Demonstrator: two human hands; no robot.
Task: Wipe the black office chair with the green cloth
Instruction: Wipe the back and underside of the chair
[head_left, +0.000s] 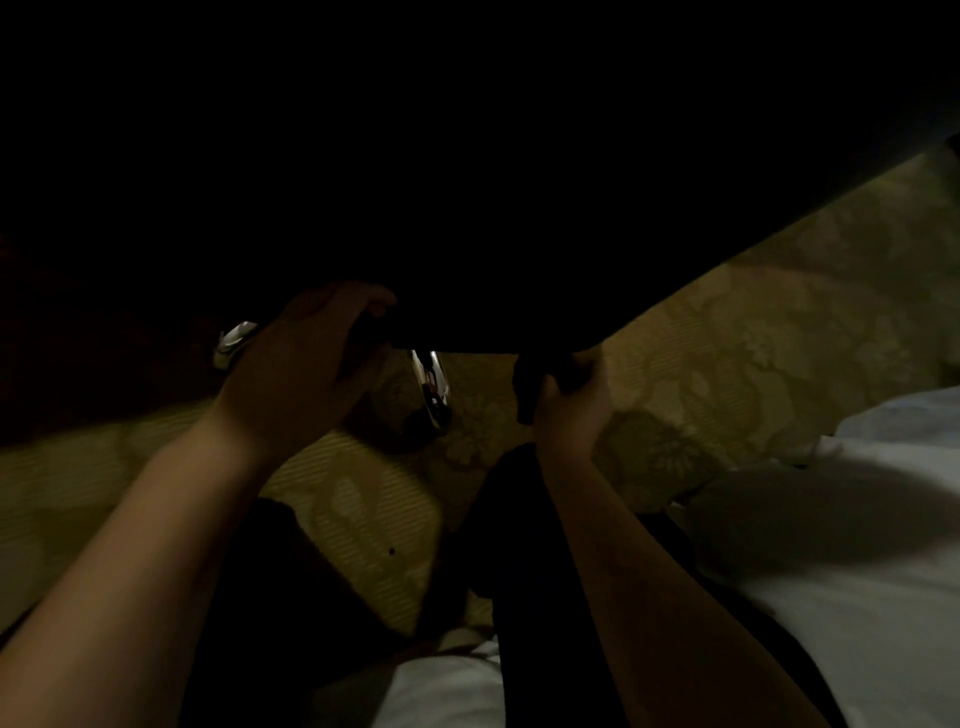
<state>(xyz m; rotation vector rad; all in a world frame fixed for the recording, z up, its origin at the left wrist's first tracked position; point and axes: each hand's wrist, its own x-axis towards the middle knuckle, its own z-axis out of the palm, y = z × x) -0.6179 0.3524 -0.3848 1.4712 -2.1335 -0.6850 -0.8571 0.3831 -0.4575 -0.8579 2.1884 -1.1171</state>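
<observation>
Black chair (467, 156); right hand (571, 408) grips cloth (527, 387).

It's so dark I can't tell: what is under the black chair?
A shiny chrome leg above patterned carpet shows below the black chair. The rest of its base is covered by the chair and left hand.

The chair (467, 156) fills the upper half as one black mass. The top, left and right edges cut it off, and the dim light hides its form. The fingertips of the left hand (306, 364) are lost in the dark at the chair's lower rim. The right hand (571, 402) grips the cloth (527, 387), which looks only dark; its colour cannot be told. A chrome leg (432, 389) shows only in part below the chair. The bottom edge cuts off both forearms
</observation>
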